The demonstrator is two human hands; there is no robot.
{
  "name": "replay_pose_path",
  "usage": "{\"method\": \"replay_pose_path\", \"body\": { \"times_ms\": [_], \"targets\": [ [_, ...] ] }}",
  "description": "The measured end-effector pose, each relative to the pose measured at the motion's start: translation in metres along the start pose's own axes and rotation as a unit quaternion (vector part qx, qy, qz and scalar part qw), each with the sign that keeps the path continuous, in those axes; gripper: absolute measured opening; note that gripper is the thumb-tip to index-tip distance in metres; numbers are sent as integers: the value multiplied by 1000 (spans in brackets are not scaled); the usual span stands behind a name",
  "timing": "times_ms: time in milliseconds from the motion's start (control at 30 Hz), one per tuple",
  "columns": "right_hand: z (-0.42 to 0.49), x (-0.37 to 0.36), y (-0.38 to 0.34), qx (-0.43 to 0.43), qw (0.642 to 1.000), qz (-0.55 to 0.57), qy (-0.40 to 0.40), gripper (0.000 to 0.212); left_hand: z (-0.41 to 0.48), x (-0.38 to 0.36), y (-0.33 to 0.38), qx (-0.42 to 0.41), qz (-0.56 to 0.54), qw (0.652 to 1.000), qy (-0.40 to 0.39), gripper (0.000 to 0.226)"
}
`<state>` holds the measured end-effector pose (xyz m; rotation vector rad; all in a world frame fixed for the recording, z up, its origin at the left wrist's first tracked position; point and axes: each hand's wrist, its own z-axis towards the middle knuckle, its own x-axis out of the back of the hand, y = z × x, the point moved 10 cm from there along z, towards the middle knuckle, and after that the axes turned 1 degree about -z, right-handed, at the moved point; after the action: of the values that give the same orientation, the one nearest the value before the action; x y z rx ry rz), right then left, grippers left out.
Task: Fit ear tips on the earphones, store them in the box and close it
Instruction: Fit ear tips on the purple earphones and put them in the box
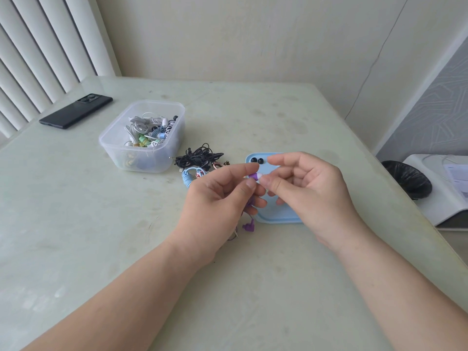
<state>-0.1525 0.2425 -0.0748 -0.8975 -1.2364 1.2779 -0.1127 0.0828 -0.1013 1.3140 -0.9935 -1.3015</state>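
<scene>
Earbud (254,176), purple and white, pinched at its body by left hand (217,198) and at its white end by right hand (309,188), above blue lid (278,215) (two black ear tips (256,160) on it), clear box (141,138) of earphones lying open farther left.

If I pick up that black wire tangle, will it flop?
Probably floppy: the black tangle is thin looped cord, so it would sag and dangle. It likely feels light. Its loops may snag the blue cord beside it.

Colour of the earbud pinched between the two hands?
The earbud is purple with a white end, seen in the head view.
</scene>
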Motion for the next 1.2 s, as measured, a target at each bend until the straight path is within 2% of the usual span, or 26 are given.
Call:
{"method": "replay_pose_path", "body": {
  "times_ms": [133,233,367,467,633,800,867,900,967,1033,1100,1200],
  "targets": [
    [11,41,0,0,993,-48,104,13,0,5,-2,30,-33,999,23,8],
    [19,63,11,-9,976,-159,147,8,-1,5,-2,32,-18,999,28,17],
    [31,49,26,-26,959,-267,94,7,-2,5,0,39,-13,999,29,15],
    [39,39,23,-20,932,-355,70,6,-2,7,1,45,0,999,22,15],
    [52,28,18,-21,877,-480,20,13,0,6,8,53,96,994,-20,14],
    [55,26,12,-8,864,-503,22,16,-1,8,17,43,236,968,-78,21],
    [50,25,3,17,873,-486,39,12,-2,8,19,46,260,959,-103,27],
    [46,24,-4,30,891,-450,52,9,-2,8,18,50,271,954,-117,30],
    [37,23,-15,34,940,-333,72,5,-1,9,19,51,298,943,-138,33],
    [28,15,-15,3,976,-210,63,5,2,12,23,30,340,929,-144,32],
    [20,4,-4,-40,991,-117,47,3,2,12,26,9,377,913,-156,28],
    [12,-5,11,-77,996,-30,38,8,0,10,29,-27,428,885,-181,22]
  ]
}}
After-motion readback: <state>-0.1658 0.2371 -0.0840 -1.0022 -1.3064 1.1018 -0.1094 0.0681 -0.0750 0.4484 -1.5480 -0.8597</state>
